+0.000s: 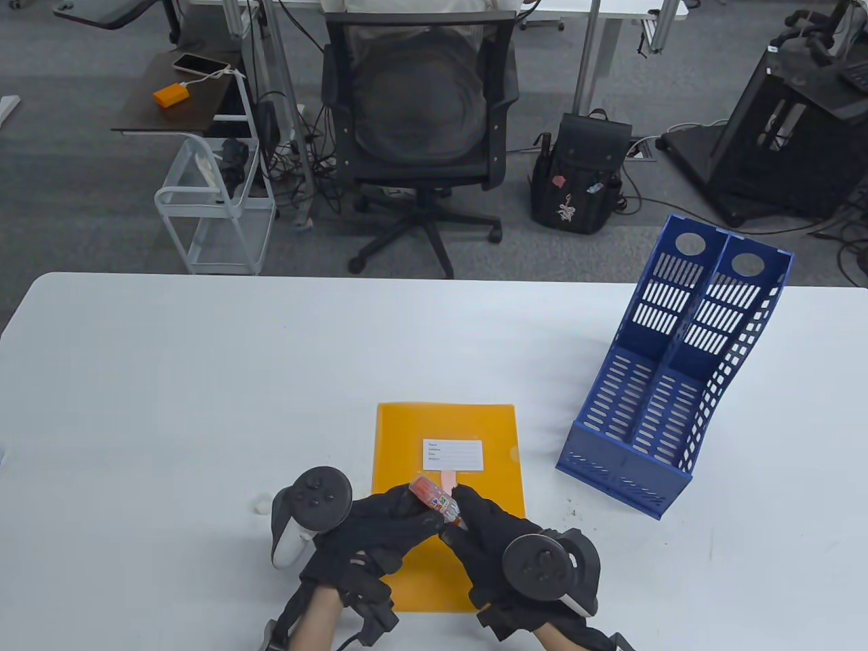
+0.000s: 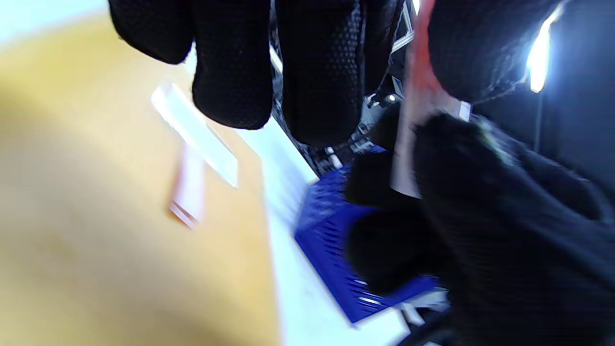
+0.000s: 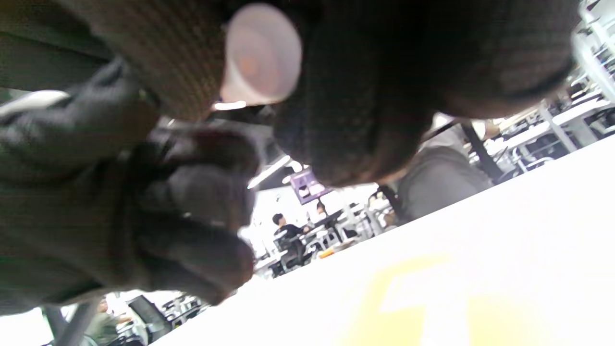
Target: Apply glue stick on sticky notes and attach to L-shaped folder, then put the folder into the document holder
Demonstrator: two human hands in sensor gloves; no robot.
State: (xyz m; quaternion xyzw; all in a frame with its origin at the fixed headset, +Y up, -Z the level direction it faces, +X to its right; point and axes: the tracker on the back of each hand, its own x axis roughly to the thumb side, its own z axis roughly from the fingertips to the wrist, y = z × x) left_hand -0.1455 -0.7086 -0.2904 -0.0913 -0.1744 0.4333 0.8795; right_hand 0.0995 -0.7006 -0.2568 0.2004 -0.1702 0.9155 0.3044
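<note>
An orange L-shaped folder (image 1: 475,427) lies flat near the table's front edge, with a white label (image 1: 453,454) on it. A pink sticky note (image 1: 448,479) lies just below the label. Above the folder, both hands grip a red-patterned glue stick (image 1: 436,500). My left hand (image 1: 413,512) holds its upper part and my right hand (image 1: 464,514) holds its lower end. The right wrist view shows a round translucent end of the glue stick (image 3: 262,54) between my fingers. The blurred left wrist view shows the folder (image 2: 96,216), the note (image 2: 187,192) and the stick (image 2: 415,120).
A blue two-slot document holder (image 1: 668,380) stands on the table to the right of the folder, also blurred in the left wrist view (image 2: 331,226). A small white object (image 1: 260,503) lies left of my left hand. An office chair (image 1: 420,129) stands beyond the table.
</note>
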